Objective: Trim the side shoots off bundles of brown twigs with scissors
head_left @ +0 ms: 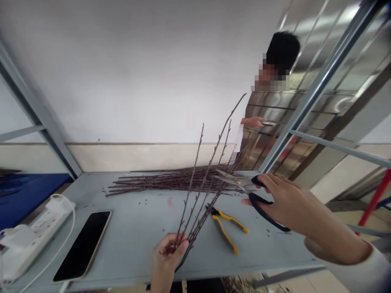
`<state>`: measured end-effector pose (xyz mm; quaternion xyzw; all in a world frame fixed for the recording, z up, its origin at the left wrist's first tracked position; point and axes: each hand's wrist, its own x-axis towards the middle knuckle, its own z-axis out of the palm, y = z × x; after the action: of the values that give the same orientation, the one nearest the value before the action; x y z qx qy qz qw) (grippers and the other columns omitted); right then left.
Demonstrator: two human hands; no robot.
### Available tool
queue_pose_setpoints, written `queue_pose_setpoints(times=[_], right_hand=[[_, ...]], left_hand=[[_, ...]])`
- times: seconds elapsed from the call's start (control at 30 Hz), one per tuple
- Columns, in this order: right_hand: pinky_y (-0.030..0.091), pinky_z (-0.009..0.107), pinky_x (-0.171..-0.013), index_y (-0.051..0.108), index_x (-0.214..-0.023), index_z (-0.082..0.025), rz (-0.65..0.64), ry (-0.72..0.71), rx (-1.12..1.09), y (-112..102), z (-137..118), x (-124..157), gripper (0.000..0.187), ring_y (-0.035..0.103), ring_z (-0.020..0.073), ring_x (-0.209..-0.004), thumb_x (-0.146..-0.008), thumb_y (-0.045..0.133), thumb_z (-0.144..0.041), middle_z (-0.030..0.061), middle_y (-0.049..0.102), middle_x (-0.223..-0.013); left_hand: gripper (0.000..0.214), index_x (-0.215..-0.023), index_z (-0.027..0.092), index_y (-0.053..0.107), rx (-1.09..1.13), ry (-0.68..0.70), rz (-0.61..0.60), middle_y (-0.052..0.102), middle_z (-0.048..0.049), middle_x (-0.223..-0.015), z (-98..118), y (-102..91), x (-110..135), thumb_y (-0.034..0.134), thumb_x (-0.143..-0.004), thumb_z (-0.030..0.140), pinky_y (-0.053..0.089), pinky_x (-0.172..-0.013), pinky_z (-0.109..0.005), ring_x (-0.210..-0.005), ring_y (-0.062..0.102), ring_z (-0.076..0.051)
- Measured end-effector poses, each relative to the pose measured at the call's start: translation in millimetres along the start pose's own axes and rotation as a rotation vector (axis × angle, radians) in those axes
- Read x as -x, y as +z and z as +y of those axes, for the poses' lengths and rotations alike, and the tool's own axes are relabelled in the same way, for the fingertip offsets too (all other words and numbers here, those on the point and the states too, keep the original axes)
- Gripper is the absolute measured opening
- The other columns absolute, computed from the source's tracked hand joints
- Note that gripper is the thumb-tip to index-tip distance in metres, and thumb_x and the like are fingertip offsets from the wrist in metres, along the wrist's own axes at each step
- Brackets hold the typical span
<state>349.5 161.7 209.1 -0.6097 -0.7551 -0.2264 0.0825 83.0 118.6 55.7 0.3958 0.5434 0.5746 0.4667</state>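
Several thin dark twigs (200, 202) fan upward from my left hand (168, 254), whose thumb and fingers pinch them near their lower ends. My right hand (284, 199) grips a pair of scissors (241, 182) by its dark handles. The scissor blades are spread and point left, close to the twigs; whether they touch one cannot be made out. Behind lies a long pile of twigs (159, 182) on the grey table (131, 232). Yellow-handled cutting pliers (224, 226) rest on the table between my hands, their jaws toward the pile.
A black-screened phone (84, 246) and a white power strip (36, 238) with a cable lie at left. Metal frame posts (317, 85) rise at both sides. Beyond the table's right end stands a person (249, 110) holding a small object. Small dark scraps dot the tabletop.
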Motion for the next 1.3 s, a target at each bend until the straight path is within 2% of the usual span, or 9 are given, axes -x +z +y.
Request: queue_pose_setpoints(times=[0.13, 0.27, 0.43, 0.57, 0.7, 0.9, 1.07, 1.3], right_hand=[[0.042, 0.031, -0.056, 0.050, -0.087, -0.019, -0.065, -0.038, 0.081, -8.8, -3.9, -5.4, 0.030, 0.064, 0.0247, -0.069, -0.080, 0.054, -0.048, 0.0066, 0.066, -0.075], [0.040, 0.033, -0.054, 0.051, -0.084, -0.018, -0.198, -0.046, 0.124, -19.7, -8.0, -11.1, 0.027, 0.065, 0.0268, -0.067, -0.080, 0.056, -0.044, 0.0072, 0.065, -0.068], [0.036, 0.032, -0.051, 0.054, -0.080, -0.018, -0.338, -0.065, 0.115, -30.3, -17.3, -20.2, 0.019, 0.066, 0.0282, -0.068, -0.077, 0.060, -0.035, 0.0089, 0.067, -0.071], [0.035, 0.031, -0.051, 0.054, -0.081, -0.017, -0.304, -0.079, 0.135, -32.7, -18.9, -24.8, 0.021, 0.066, 0.0286, -0.069, -0.077, 0.060, -0.037, 0.0090, 0.068, -0.073], [0.035, 0.031, -0.052, 0.054, -0.079, -0.018, -0.270, -0.093, 0.165, -29.8, -9.1, -19.9, 0.020, 0.066, 0.0283, -0.068, -0.074, 0.062, -0.035, 0.0092, 0.068, -0.071], [0.032, 0.030, -0.051, 0.051, -0.077, -0.020, -0.113, -0.107, 0.168, -29.4, 2.3, -12.9, 0.023, 0.062, 0.0239, -0.060, -0.072, 0.060, -0.041, 0.0039, 0.064, -0.064], [0.029, 0.029, -0.049, 0.049, -0.076, -0.020, -0.179, -0.078, 0.179, -34.6, -8.4, -23.3, 0.026, 0.062, 0.0239, -0.059, -0.074, 0.058, -0.045, 0.0036, 0.063, -0.063], [0.029, 0.029, -0.047, 0.052, -0.082, -0.019, -0.271, -0.087, 0.150, -33.2, -12.6, -31.7, 0.017, 0.065, 0.0260, -0.066, -0.076, 0.058, -0.034, 0.0070, 0.067, -0.071]], left_hand=[[0.035, -0.063, 0.017, 0.072, -0.045, 0.005, 0.031, 0.071, -0.0046, -0.062, 4.5, 2.7, 4.3, 0.076, -0.054, 0.050, 0.050, -0.053, -0.023, -0.059, 0.064, -0.019], [0.033, -0.065, 0.017, 0.072, -0.064, -0.004, 0.053, 0.072, -0.0045, -0.064, 5.1, 2.7, 5.6, 0.076, -0.055, 0.049, 0.050, -0.055, -0.021, -0.062, 0.065, -0.020], [0.032, -0.066, 0.018, 0.073, -0.084, 0.003, 0.042, 0.072, -0.0047, -0.064, 4.8, 2.7, 7.4, 0.075, -0.057, 0.048, 0.050, -0.056, -0.021, -0.062, 0.065, -0.020], [0.030, -0.065, 0.019, 0.073, -0.079, 0.002, 0.028, 0.072, -0.0042, -0.064, 6.6, 2.8, 9.2, 0.074, -0.058, 0.048, 0.049, -0.056, -0.020, -0.064, 0.065, -0.020], [0.033, -0.065, 0.018, 0.073, -0.083, -0.002, 0.034, 0.072, -0.0040, -0.062, 6.4, 2.5, 9.2, 0.074, -0.058, 0.050, 0.049, -0.055, -0.021, -0.061, 0.065, -0.020], [0.034, -0.067, 0.017, 0.073, -0.078, -0.008, 0.037, 0.072, -0.0054, -0.065, 1.0, 0.7, 5.8, 0.074, -0.057, 0.049, 0.049, -0.055, -0.022, -0.063, 0.065, -0.021], [0.031, -0.066, 0.019, 0.074, -0.113, 0.011, 0.046, 0.072, -0.0051, -0.066, 4.1, -1.5, 7.6, 0.073, -0.059, 0.049, 0.049, -0.056, -0.021, -0.064, 0.065, -0.021], [0.028, -0.065, 0.020, 0.073, -0.134, 0.049, 0.064, 0.072, -0.0044, -0.064, 11.7, -2.5, 12.5, 0.071, -0.062, 0.048, 0.051, -0.059, -0.023, -0.061, 0.064, -0.020]])
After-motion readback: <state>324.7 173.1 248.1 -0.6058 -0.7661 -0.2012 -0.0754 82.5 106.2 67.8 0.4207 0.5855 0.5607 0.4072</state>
